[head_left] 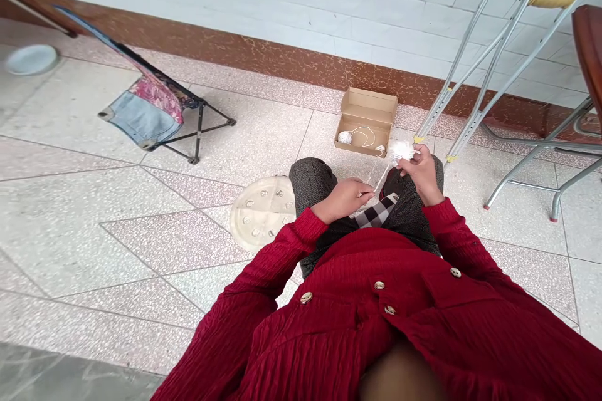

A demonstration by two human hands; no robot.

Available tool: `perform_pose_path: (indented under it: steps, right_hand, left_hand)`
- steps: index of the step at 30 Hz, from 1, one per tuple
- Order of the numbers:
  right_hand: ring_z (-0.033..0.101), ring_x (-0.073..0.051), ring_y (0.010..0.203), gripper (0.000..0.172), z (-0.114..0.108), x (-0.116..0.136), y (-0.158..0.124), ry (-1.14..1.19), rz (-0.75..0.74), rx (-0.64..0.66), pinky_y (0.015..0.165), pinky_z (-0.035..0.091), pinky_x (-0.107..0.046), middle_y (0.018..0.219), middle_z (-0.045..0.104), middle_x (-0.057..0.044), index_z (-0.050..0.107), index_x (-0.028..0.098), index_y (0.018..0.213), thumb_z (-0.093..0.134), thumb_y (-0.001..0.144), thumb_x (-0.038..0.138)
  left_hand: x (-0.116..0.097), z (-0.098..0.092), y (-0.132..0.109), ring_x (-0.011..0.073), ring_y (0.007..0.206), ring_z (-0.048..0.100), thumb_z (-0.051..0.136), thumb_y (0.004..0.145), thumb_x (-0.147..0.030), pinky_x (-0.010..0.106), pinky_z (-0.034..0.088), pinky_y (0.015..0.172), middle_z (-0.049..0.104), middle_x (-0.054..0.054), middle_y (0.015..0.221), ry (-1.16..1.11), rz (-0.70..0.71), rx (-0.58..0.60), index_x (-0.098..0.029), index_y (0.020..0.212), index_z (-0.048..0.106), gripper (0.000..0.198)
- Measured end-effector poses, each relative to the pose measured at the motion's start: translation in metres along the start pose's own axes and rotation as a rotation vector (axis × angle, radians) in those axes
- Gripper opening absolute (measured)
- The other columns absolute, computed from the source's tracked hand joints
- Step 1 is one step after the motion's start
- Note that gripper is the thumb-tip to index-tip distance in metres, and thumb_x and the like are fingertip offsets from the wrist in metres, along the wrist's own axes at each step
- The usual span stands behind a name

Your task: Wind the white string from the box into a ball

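I sit with grey-trousered knees over a tiled floor. My left hand (345, 197) is pinched shut on the near end of a thin white strand (382, 178) above my lap. My right hand (421, 169) is closed on a fluffy white tuft of fibre (403, 150) at the strand's far end. The strand runs taut between both hands. A checked black-and-white cloth (376, 212) lies on my lap below them.
An open cardboard box (369, 106) with a white thread ball (345, 137) sits ahead by the wall. A round white plate (261, 213) with small pieces lies left of my knee. A folding stool (155, 100) stands far left; crutches (475, 62) and a chair frame (555, 150) right.
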State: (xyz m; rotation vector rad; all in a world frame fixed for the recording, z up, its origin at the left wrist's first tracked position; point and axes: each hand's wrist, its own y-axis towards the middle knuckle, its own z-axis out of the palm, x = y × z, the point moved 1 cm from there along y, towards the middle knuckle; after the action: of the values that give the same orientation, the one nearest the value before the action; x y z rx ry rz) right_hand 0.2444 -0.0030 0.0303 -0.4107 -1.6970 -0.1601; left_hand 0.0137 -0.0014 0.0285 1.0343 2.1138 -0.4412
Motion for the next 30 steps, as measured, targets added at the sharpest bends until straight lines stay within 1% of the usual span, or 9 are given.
perform_pose_path:
  steps: [2,5,9,12,14,17,21,26,30]
  right_hand:
    - [0.062,-0.017,0.067,0.046,0.007,-0.012,-0.002,-0.268,-0.08,0.053,0.061,0.046,-0.027,0.084,0.069,0.0,0.055,0.023,0.105,0.076,0.065,0.032]
    - [0.057,-0.016,0.066,0.041,0.017,-0.028,-0.017,-0.494,-0.091,0.308,0.065,0.044,-0.028,0.075,0.065,0.003,0.061,0.022,0.101,0.075,0.063,0.026]
    - [0.057,-0.014,0.07,0.045,0.021,-0.028,-0.043,-0.119,0.142,0.756,0.068,0.045,-0.027,0.08,0.064,0.005,0.06,0.021,0.1,0.079,0.058,0.023]
    - [0.061,-0.015,0.081,0.05,0.017,-0.01,-0.054,0.163,0.26,0.918,0.074,0.049,-0.027,0.09,0.067,0.002,0.062,0.02,0.102,0.084,0.056,0.019]
    - [0.062,-0.015,0.082,0.05,0.013,0.004,-0.057,0.253,0.271,0.861,0.07,0.05,-0.026,0.092,0.068,0.001,0.064,0.021,0.102,0.086,0.057,0.018]
    - [0.06,-0.014,0.073,0.044,0.008,0.019,-0.056,0.328,0.266,0.637,0.058,0.048,-0.023,0.087,0.067,0.001,0.065,0.021,0.098,0.086,0.06,0.02]
    - [0.064,-0.015,0.069,0.042,0.003,0.025,-0.048,0.39,0.278,0.403,0.056,0.05,-0.025,0.089,0.069,0.0,0.065,0.021,0.101,0.084,0.064,0.026]
    - [0.066,-0.014,0.068,0.041,0.003,0.009,-0.023,0.35,0.21,0.171,0.059,0.053,-0.026,0.087,0.068,0.0,0.057,0.021,0.095,0.082,0.065,0.033]
    - [0.061,-0.014,0.064,0.049,0.011,-0.015,-0.004,0.069,0.104,-0.024,0.057,0.049,-0.027,0.084,0.064,0.001,0.049,0.023,0.095,0.081,0.059,0.037]
  left_hand:
    - [-0.005,-0.004,0.002,0.0159,0.074,0.063,0.05,0.1,-0.03,0.031,0.048,0.093,0.068,0.002,0.071,0.124,0.057,-0.009,-0.019,0.078,0.069,0.032]
    - [-0.005,-0.016,0.004,0.0164,0.075,0.066,0.047,0.101,-0.026,0.038,0.044,0.107,0.072,0.004,0.077,0.265,0.098,-0.021,-0.018,0.083,0.071,0.031]
    - [0.004,-0.03,0.006,0.0184,0.082,0.068,0.05,0.101,-0.029,0.042,0.042,0.108,0.075,0.006,0.085,0.277,0.104,-0.056,-0.018,0.087,0.072,0.029]
    - [0.011,-0.028,0.009,0.0176,0.082,0.066,0.049,0.102,-0.032,0.036,0.046,0.099,0.074,0.004,0.082,0.135,0.111,-0.064,-0.018,0.084,0.072,0.032]
    - [0.016,-0.02,0.012,0.0166,0.082,0.065,0.048,0.101,-0.033,0.029,0.048,0.087,0.073,0.004,0.082,0.004,0.057,-0.089,-0.018,0.084,0.072,0.033]
    - [0.022,-0.005,0.012,0.0145,0.075,0.063,0.048,0.1,-0.031,0.024,0.045,0.074,0.071,0.002,0.077,-0.165,-0.068,-0.123,-0.016,0.078,0.07,0.035]
    - [0.019,0.007,0.005,0.0121,0.065,0.059,0.048,0.1,-0.035,0.022,0.043,0.07,0.066,0.0,0.066,-0.231,-0.118,-0.038,-0.014,0.066,0.063,0.042]
    - [0.001,0.006,-0.004,0.0138,0.068,0.059,0.046,0.101,-0.033,0.023,0.043,0.07,0.065,0.002,0.07,0.002,-0.002,0.004,-0.015,0.071,0.065,0.039]
    - [-0.009,0.0,-0.002,0.0172,0.074,0.062,0.044,0.103,-0.03,0.029,0.048,0.084,0.067,0.005,0.072,0.231,0.069,-0.034,-0.017,0.079,0.068,0.037]
